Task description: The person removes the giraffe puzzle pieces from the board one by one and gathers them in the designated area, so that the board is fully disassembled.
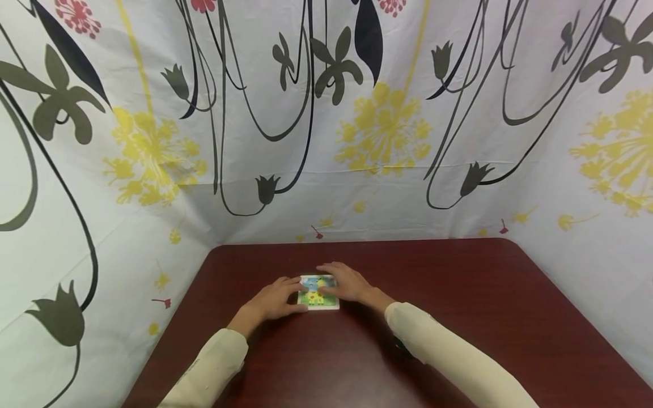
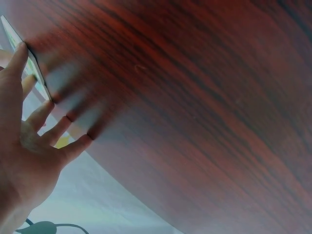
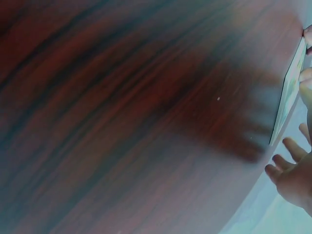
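A small flat square puzzle board (image 1: 315,299) with a white rim lies on the table, showing a yellow giraffe on green and blue. At its left side is my left hand (image 1: 276,298), fingers spread and thumb by the near left corner. In the left wrist view, the left hand (image 2: 34,126) has its thumb at the board's edge (image 2: 41,80) and other fingertips down near the tabletop. My right hand (image 1: 347,281) reaches over the board's right side, thumb over the picture. In the right wrist view, the right hand (image 3: 295,178) shows loosely spread fingers beside the board (image 3: 287,97).
The dark red-brown wooden table (image 1: 449,317) has rounded far corners. A white cloth with printed flowers (image 1: 326,141) hangs behind it and along both sides, meeting the table's far edge.
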Available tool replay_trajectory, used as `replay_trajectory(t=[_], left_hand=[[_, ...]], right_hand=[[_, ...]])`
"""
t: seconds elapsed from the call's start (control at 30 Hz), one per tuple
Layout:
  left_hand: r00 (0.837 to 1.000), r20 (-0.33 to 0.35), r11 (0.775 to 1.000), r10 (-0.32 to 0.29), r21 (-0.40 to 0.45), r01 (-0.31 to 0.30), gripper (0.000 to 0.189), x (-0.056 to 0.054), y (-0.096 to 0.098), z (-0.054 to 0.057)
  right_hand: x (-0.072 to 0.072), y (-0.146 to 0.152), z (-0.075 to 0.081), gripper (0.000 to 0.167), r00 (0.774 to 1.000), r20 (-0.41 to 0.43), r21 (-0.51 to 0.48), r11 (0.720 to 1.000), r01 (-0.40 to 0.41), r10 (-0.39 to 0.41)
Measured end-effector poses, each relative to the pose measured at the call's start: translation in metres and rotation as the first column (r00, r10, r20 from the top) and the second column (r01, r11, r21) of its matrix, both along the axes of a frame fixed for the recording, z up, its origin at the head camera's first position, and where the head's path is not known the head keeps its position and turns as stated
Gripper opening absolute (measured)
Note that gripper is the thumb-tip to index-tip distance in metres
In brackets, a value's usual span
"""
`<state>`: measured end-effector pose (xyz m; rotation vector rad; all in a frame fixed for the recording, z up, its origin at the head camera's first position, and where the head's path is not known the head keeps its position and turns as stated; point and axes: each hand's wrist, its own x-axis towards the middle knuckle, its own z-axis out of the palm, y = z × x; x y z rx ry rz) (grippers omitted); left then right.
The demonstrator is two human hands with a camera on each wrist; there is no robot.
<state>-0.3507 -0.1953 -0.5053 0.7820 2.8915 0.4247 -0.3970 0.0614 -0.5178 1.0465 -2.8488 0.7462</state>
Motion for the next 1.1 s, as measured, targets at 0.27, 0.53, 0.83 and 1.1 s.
replay_trajectory(t=[0.27,0.53,0.83,1.1], left_hand=[[1.000,0.008,1.000,-0.001,0.012,0.001,0.055,-0.001,-0.001,0.000],[1.000,0.009,1.000,-0.005,0.003,0.005,0.056,-0.002,-0.001,-0.001],[1.000,0.002,1.000,-0.005,0.006,0.005,0.057,-0.002,0.001,-0.001],[1.000,-0.025,1.000,-0.001,0.002,0.001,0.057,0.000,0.001,-0.003]], right_hand=[[-0.007,-0.008,-0.005,0.049,0.999,0.005,-0.099,0.994,-0.044,0.045],[-0.014,-0.016,-0.008,0.042,0.998,0.025,-0.140,0.989,-0.055,0.059],[-0.015,-0.022,-0.006,0.030,0.998,0.057,-0.119,0.993,-0.014,0.021],[-0.014,-0.026,-0.003,0.027,0.998,0.066,-0.114,0.994,-0.002,0.010]])
